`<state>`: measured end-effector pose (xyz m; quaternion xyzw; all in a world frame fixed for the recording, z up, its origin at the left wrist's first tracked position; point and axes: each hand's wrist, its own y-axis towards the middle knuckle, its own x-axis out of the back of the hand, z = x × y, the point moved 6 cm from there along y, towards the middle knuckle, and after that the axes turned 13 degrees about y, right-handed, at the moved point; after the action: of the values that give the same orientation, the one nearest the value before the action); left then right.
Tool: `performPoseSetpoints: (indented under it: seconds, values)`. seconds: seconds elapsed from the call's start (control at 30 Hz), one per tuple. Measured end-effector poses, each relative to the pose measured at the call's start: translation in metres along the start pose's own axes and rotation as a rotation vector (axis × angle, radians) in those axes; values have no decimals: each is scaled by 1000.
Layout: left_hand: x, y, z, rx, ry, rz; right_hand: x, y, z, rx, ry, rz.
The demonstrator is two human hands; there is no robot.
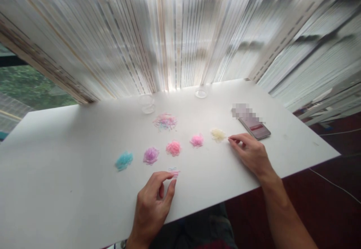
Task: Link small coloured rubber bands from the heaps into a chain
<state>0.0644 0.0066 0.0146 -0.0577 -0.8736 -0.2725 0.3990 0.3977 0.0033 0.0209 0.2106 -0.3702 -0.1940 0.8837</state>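
While piles (173, 148) lie near both hands (150, 204), clear containers (148, 109) sit beyond

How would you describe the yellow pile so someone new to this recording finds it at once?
On the white table runs a slanting row of five small piles. The yellow pile is at its right end, just left of the right hand. Its pale yellow sets it apart from the bright pink pile beside it.

Daylight glows through the striped curtain (180, 34), brightening the white worktop (70, 158); frame edges smear outward, and pixelation masks part of the smartphone (258, 129).
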Motion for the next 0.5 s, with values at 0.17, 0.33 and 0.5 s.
performPoseSetpoints:
  seconds: [0.17,0.33,0.5]
  values:
    - [-1,2,0,12,8,6,-5,2,-8,14,-68,11]
    - [-3,1,1,6,2,15,-5,2,-9,-5,-74,-30]
    - [2,1,-1,7,22,-40,0,-6,9,14,-66,-95]
